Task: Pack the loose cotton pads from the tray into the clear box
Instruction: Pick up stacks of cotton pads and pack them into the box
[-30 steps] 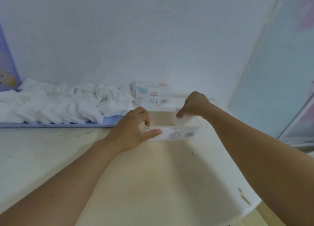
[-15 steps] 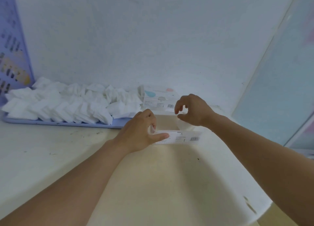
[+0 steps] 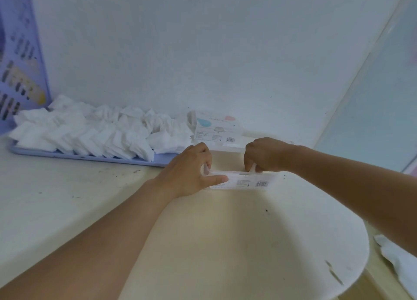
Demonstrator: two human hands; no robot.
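Observation:
A clear box (image 3: 247, 182) with a barcode label on its front stands on the table ahead of me. My left hand (image 3: 191, 171) grips its left end, thumb along the front wall and fingers curled over the rim. Over the box's right half, my right hand (image 3: 262, 154) reaches down with curled fingers and pinches a white cotton pad (image 3: 253, 167) at the rim. Loose white cotton pads (image 3: 90, 131) lie heaped on a lilac tray (image 3: 158, 160) at the back left.
A second labelled box (image 3: 217, 130) stands behind the clear one against the wall. A lilac slotted basket (image 3: 20, 62) leans at the far left. The table's rounded edge (image 3: 352, 265) falls away at the right, with white material (image 3: 399, 261) below it.
My right hand lifted from the box half a second ago, and now it is down at the rim again with a pad. The view has tilted upward. My left hand keeps its grip.

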